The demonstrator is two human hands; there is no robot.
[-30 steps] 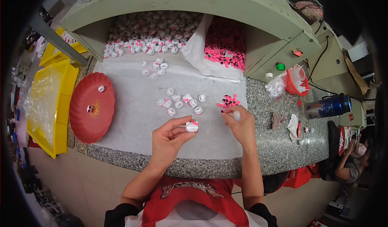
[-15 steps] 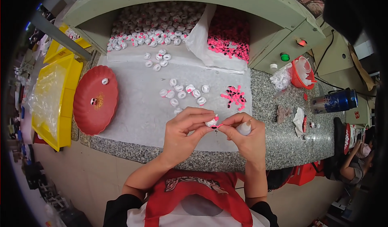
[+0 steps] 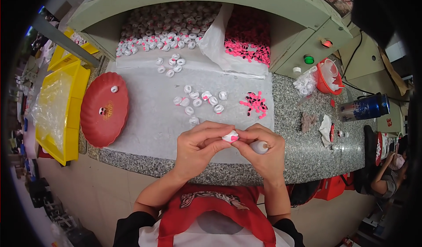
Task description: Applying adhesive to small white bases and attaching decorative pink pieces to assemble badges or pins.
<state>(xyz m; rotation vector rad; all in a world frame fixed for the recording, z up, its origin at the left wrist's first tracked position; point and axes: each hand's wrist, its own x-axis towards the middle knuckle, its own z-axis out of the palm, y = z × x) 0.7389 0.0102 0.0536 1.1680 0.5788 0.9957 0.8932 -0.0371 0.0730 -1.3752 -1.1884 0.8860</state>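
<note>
Since prev frame I see both hands stay together, left grip [image 3: 200,143] & right grip [image 3: 259,146] pinching white-pink cap [image 3: 230,136], loose caps [image 3: 200,99] just beyond on worktop [image 3: 303,154].

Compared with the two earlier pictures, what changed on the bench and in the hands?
The right hand left the pink pieces and came back toward the body to meet the left hand; both now pinch the small white-and-pink cap, and the right also holds a white tool. The loose caps, red plate and yellow tray stayed put.
</note>
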